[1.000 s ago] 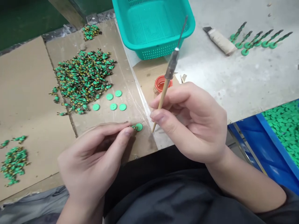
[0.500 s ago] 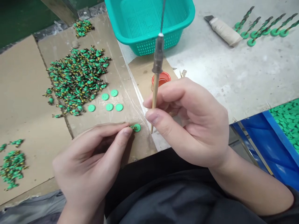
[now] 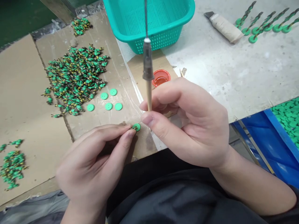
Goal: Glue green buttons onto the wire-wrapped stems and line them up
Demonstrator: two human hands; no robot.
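My left hand point(image 3: 93, 165) pinches a small green button point(image 3: 136, 127) tight, out at its fingertips (barely a gap before my other hand). My right hand point(image 3: 187, 124), curled nearly shut, grips an upright wooden-handled needle tool point(image 3: 148, 93), point aimed far.

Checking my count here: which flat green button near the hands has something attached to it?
The round green button at the fingertips of the left hand: only it carries dark-and-yellow strands. The five green buttons nearby lie bare on the brown cardboard.
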